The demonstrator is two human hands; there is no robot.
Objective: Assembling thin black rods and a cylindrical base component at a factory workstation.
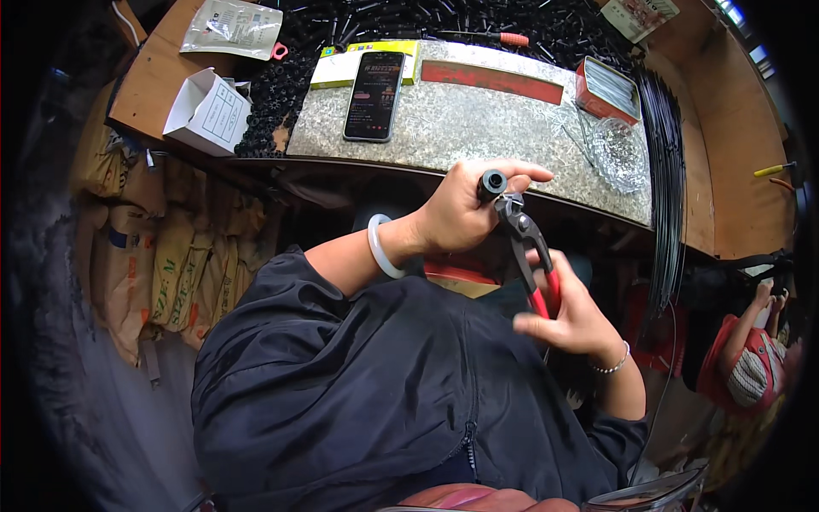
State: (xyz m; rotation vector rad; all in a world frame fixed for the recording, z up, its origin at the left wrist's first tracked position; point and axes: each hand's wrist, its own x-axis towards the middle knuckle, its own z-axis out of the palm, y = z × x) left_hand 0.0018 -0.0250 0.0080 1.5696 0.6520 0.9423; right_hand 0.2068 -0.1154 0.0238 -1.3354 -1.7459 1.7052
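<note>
Over the near edge of the bench, my left hand (454,212) is closed around a black tubular part (493,183), its round, hollow end facing up. My index finger stretches out past it to the right. My right hand (578,317) grips the red handles of a pair of pincers (522,229) from below. The dark metal jaws point up and meet the side of the black part beside my left fingers. A thin bit of metal seems to show at the jaws, too small to make out.
A phone (374,97) leans on a yellow-and-white box (337,70). Many small black parts (299,47) lie behind a speckled board (478,128). A red tin (607,90) of metal pins, a clear dish (616,154) and long black rods (666,179) stand right. Another person (746,358) sits far right.
</note>
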